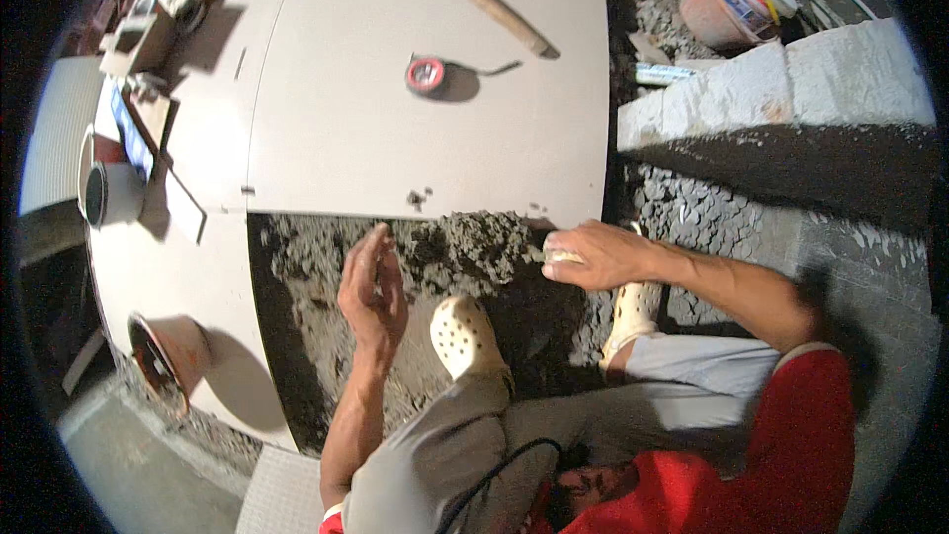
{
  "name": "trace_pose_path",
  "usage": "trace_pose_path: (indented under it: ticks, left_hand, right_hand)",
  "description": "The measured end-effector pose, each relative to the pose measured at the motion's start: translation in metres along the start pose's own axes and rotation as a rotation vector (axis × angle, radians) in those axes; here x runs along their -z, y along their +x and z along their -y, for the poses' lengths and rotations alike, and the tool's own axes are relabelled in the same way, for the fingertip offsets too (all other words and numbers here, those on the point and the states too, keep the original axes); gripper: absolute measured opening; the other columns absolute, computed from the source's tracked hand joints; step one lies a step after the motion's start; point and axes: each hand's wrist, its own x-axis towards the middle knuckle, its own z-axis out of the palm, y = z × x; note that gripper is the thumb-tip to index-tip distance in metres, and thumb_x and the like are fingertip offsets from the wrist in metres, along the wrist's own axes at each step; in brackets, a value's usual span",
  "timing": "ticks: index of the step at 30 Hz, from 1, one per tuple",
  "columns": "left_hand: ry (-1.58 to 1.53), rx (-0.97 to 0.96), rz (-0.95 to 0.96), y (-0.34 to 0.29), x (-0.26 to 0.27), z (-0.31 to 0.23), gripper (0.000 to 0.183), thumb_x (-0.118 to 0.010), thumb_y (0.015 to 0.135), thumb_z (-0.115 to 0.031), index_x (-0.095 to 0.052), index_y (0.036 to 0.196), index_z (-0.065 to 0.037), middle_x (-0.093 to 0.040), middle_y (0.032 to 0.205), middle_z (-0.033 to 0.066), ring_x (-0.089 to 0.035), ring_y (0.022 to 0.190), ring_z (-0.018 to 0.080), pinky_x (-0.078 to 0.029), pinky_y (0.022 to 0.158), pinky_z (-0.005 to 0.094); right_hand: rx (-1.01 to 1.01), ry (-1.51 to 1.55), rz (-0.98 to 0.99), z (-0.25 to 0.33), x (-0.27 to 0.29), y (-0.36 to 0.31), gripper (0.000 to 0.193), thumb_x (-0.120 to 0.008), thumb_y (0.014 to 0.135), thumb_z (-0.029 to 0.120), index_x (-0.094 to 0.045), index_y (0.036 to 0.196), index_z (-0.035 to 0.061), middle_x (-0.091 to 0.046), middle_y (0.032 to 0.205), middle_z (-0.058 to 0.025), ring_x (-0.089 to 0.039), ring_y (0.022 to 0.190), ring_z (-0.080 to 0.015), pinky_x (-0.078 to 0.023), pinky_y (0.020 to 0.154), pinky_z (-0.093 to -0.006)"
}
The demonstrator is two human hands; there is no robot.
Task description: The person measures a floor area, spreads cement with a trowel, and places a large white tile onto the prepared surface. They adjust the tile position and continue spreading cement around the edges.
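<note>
Grey wet mortar [484, 242] lies heaped along the near edge of a large pale tile [425, 148]. My left hand [374, 282] hovers at the left of the heap, its fingers stretched out and holding nothing. At the heap's right side, my right hand [603, 255] is closed round the pale yellow handle [563, 257] of a hand tool. The tool's working end is hidden or too small to make out. Rough grey mortar bed [316, 257] spreads beneath and beside my left hand.
On the tile lie a mallet [484, 5] and a red-and-black tape measure [425, 74]. A bucket [168, 351] stands at left, another bucket [732, 0] at far right. White blocks [781, 79] edge the right side. My pale clogs [463, 336] flank the mortar.
</note>
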Motion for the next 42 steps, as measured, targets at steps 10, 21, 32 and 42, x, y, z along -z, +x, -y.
trace_pose_path:
  ticks: [10, 21, 32, 42]
  left_hand:
    - [0.22, -0.512, 0.31, 0.283, -0.105, 0.034, 0.051, -0.055, 0.086, 0.0, -0.059, 0.136, -0.01, -0.057, 0.141, 0.0136, -0.051, 0.13, 0.0342, -0.045, 0.108, 0.0421]
    - [0.546, -0.908, 0.575, 0.376, -0.139, 0.069, 0.033, -0.064, 0.09, -0.021, -0.068, 0.123, -0.025, -0.06, 0.12, 0.0033, -0.05, 0.126, 0.0252, -0.021, 0.122, 0.0536]
    - [0.482, -0.571, 0.629, 0.407, -0.15, 0.054, 0.047, -0.062, 0.088, -0.018, -0.062, 0.135, -0.014, -0.05, 0.148, 0.015, -0.043, 0.141, 0.0339, -0.022, 0.122, 0.0542]
    - [0.663, -0.356, 0.26, 0.381, -0.254, 0.045, 0.076, -0.039, 0.101, -0.057, -0.029, 0.159, -0.01, -0.023, 0.166, 0.0177, -0.014, 0.154, 0.0383, -0.007, 0.123, 0.0579]
  right_hand:
    - [-0.214, 0.084, -0.46, 0.013, 0.053, -0.035, 0.035, -0.065, 0.094, 0.03, -0.062, 0.108, -0.0026, -0.066, 0.089, -0.0226, -0.067, 0.082, -0.0397, -0.051, 0.072, -0.0477]
    - [-0.456, 0.753, -0.655, 0.027, 0.048, -0.036, 0.034, -0.06, 0.101, 0.03, -0.057, 0.117, -0.0003, -0.061, 0.078, -0.0043, -0.056, 0.054, -0.0089, -0.048, 0.044, -0.0268]
    - [-0.424, 1.029, -0.976, 0.033, 0.094, 0.0, 0.031, -0.058, 0.098, 0.021, -0.058, 0.119, -0.0011, -0.061, 0.084, -0.0057, -0.055, 0.058, -0.0097, -0.048, 0.049, -0.0273]
    - [-0.253, 0.732, -1.35, -0.032, 0.098, 0.064, 0.034, -0.058, 0.095, 0.022, -0.057, 0.119, -0.0012, -0.065, 0.09, -0.0079, -0.059, 0.061, -0.0104, -0.05, 0.049, -0.0267]
